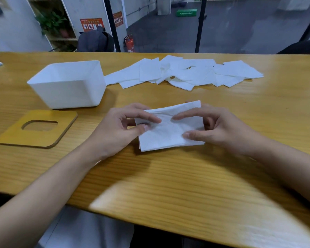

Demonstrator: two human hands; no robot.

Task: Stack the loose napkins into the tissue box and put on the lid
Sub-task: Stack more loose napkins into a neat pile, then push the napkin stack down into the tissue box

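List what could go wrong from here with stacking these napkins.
1. The small stack of white paper napkins, pinched between the left hand and right hand, has a rumpled, lifted top sheet. It may go in creased or slide off.
2. The loose white napkins scattered farther back overlap, so lifting one may drag others.
3. The flat wooden lid with the oval cut-out lies near the left forearm and could get nudged.

both hands [118, 127] on napkin [168, 129], box [68, 85] open
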